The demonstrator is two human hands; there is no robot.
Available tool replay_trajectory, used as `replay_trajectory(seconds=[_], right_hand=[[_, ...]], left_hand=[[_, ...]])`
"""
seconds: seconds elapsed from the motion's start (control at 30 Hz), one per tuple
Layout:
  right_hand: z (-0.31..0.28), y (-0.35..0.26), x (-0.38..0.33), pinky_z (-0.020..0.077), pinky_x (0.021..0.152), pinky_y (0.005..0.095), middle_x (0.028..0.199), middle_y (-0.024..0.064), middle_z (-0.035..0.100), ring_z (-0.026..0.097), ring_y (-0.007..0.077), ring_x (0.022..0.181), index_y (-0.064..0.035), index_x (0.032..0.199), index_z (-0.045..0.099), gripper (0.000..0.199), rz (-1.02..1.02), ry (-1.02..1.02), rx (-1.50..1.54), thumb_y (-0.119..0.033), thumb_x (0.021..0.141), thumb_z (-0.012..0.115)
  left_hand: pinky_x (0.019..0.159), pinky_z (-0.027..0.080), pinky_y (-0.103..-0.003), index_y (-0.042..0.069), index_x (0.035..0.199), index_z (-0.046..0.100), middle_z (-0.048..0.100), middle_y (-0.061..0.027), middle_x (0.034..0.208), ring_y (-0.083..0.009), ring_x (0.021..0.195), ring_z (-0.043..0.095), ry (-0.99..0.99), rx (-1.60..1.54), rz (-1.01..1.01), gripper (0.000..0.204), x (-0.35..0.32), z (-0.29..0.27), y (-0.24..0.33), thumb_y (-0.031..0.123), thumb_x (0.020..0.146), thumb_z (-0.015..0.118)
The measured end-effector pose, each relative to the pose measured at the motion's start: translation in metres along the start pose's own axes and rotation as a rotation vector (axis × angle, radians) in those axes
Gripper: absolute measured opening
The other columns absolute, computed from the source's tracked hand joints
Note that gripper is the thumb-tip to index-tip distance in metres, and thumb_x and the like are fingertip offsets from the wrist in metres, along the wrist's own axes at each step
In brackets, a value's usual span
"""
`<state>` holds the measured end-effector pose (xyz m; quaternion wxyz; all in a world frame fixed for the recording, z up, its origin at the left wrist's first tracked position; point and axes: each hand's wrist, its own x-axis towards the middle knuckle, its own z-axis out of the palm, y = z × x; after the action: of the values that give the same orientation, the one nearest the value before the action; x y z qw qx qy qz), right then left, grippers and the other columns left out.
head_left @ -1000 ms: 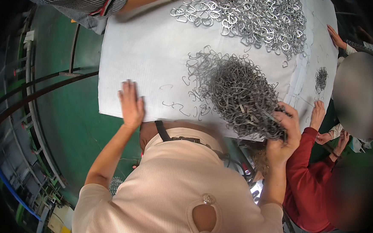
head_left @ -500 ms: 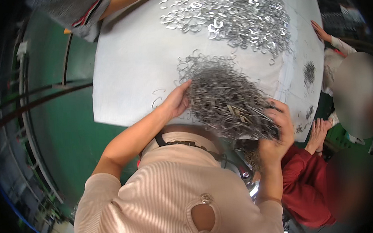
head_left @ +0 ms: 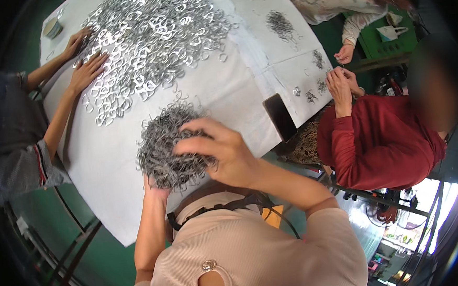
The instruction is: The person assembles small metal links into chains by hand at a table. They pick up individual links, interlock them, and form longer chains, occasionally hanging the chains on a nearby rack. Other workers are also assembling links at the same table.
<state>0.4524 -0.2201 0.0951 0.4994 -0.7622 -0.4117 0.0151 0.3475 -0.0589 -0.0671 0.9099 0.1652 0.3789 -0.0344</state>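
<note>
A dense heap of small dark grey bent wire hooks (head_left: 160,139) sits at the near side of the white-covered table, in front of my body. My left hand (head_left: 156,186) is at the heap's near left edge, its fingers hidden by the hooks. Over the heap's right side reaches my right hand (head_left: 221,151), its fingers spread apart and curved across the top hooks. Whether any hooks are gripped in it does not show. Farther off lies a wide spread of shiny silvery open metal rings (head_left: 152,48), separated from my heap by a strip of white cloth.
A black phone (head_left: 280,117) lies at the table's right edge. Small groups of dark hooks (head_left: 280,25) lie beyond it. Two people sit on the right, one in a red top (head_left: 381,139). At left, another person's hands (head_left: 89,73) rest on the rings beside a cup (head_left: 52,28).
My view has turned, so the table now reaches farther right. My right hand has moved from the heap's lower right side to its top, and the hooks look more gathered.
</note>
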Motion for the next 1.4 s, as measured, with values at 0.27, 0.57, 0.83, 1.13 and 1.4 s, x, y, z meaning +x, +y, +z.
replay_trajectory(seconds=[0.27,0.57,0.83,1.13,1.4], right_hand=[[-0.005,-0.003,-0.001,0.0522,0.076,0.0352,0.11,0.0137,0.059,0.061,0.0309,0.096,-0.0107,0.098,0.067,0.049,0.002,0.008,-0.001,0.015,0.057,0.058],[-0.005,0.003,0.0,0.0531,0.075,0.0362,0.111,0.012,0.059,0.061,0.0302,0.094,-0.0122,0.097,0.067,0.043,-0.002,0.007,-0.008,0.009,0.06,0.059],[-0.01,0.002,-0.007,0.054,0.071,0.0347,0.111,0.0109,0.058,0.06,0.0293,0.093,-0.0139,0.097,0.067,0.047,0.001,0.01,-0.067,0.011,0.058,0.058],[-0.016,-0.019,0.002,0.0536,0.069,0.0351,0.113,0.0132,0.058,0.061,0.03,0.093,-0.0117,0.098,0.065,0.045,-0.038,0.051,0.093,0.012,0.059,0.061],[0.002,-0.012,0.004,0.0553,0.069,0.0353,0.115,0.0113,0.057,0.06,0.0303,0.097,-0.0119,0.098,0.065,0.048,-0.054,0.054,0.052,0.012,0.056,0.062]], left_hand=[[0.082,0.056,-0.042,0.0,0.119,0.056,0.062,-0.0156,0.112,-0.0279,0.094,0.064,0.062,-0.003,-0.001,0.034,-0.021,0.031,0.015,0.022,0.096,0.044],[0.08,0.058,-0.04,-0.001,0.117,0.057,0.065,-0.0164,0.106,-0.0271,0.091,0.066,0.131,0.084,-0.072,0.031,-0.01,0.01,0.023,0.017,0.096,0.043],[0.075,0.056,-0.031,0.001,0.117,0.057,0.065,-0.0116,0.102,-0.0194,0.087,0.066,0.201,0.695,0.072,0.031,-0.031,0.004,0.042,0.021,0.097,0.044],[0.083,0.053,-0.03,0.002,0.122,0.054,0.063,-0.0089,0.107,-0.0182,0.09,0.062,0.082,0.303,0.154,0.032,-0.017,0.025,0.021,0.019,0.096,0.047],[0.086,0.051,-0.031,0.002,0.123,0.052,0.061,-0.0083,0.11,-0.0186,0.095,0.06,-0.001,0.351,0.209,0.032,-0.013,0.024,0.02,0.017,0.095,0.048]])
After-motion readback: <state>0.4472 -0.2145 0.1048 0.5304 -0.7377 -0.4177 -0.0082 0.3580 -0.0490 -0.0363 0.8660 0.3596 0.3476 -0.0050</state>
